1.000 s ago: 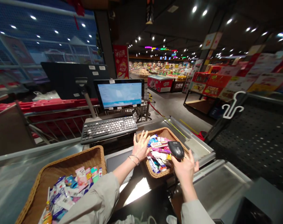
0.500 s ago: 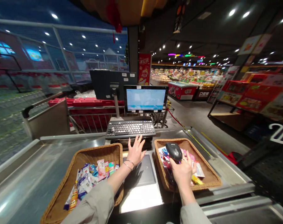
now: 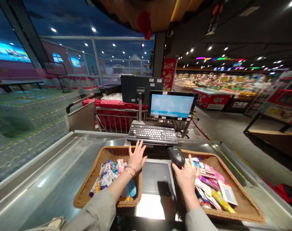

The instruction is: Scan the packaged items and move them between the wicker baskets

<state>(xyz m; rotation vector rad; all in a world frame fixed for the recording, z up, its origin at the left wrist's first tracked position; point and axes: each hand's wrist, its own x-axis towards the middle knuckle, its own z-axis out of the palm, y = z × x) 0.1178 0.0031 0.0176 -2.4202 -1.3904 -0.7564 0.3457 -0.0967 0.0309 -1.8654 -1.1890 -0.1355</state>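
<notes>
My left hand (image 3: pixel 137 158), with a bracelet at the wrist, has its fingers spread and holds nothing. It hovers over the right rim of the left wicker basket (image 3: pixel 88 184), which contains small colourful packets (image 3: pixel 109 176). In my right hand (image 3: pixel 186 175) is a black handheld scanner (image 3: pixel 176 156), its head pointing up and left. Right of that hand lies the right wicker basket (image 3: pixel 247 195), holding several packaged goods, among them a yellow packet (image 3: pixel 223 202). A grey flat plate (image 3: pixel 157 175) lies between the baskets.
Beyond the baskets stand a black keyboard (image 3: pixel 152 133), a lit monitor (image 3: pixel 172 105) and a second monitor (image 3: pixel 133 88) seen from behind. A metal counter (image 3: pixel 51 170) extends left. Shopping carts (image 3: pixel 114 120) are behind it. Shop shelves and a red freezer (image 3: pixel 212 98) stand farther right.
The view has turned left. The scanner, still in my right hand, has moved from over the right basket to near its left edge. My left hand is now over the left basket's rim.
</notes>
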